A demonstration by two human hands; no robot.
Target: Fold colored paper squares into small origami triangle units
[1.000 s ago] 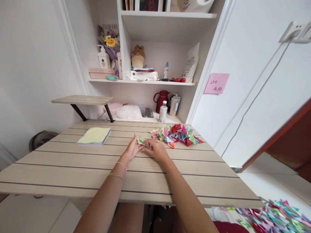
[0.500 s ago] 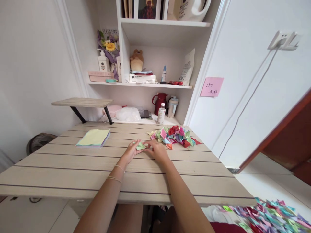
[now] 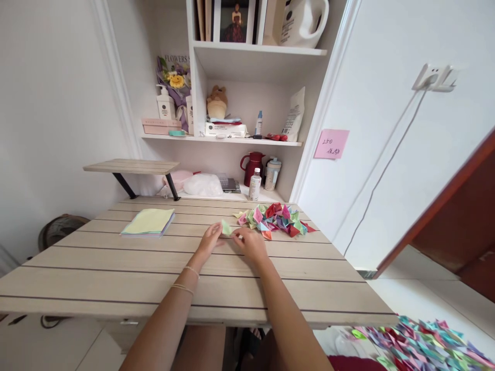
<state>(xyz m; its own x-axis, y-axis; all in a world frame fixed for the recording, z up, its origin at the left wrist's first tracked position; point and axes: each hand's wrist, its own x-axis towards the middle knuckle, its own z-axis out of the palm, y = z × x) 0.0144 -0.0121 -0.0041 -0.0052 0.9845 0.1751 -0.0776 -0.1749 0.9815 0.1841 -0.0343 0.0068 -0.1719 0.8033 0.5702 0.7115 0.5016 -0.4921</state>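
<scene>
Between my two hands, just above the table, is a small piece of folded light-green paper (image 3: 226, 228). My left hand (image 3: 209, 241) is closed at the paper's left edge, thumb and fingers against it. Fingers of my right hand (image 3: 249, 242) pinch its lower right corner. The exact folds are too small to make out. Just beyond my right hand lies a heap of folded paper pieces (image 3: 276, 219) in many colours. To the left, a stack of square paper sheets (image 3: 150, 221) with a yellow one on top rests on the table.
The slatted wooden table (image 3: 154, 278) meets a white shelf unit (image 3: 247, 139) at the back. A small raised stand (image 3: 131, 166) is at the back left. A bottle (image 3: 254, 184) and a red jug (image 3: 252, 167) stand behind the heap. More folded papers (image 3: 421, 342) cover the floor at right.
The green paper has been tipped more upright between my hands, and my left fingers have shifted around it. The view has tilted slightly upward and turned right.
</scene>
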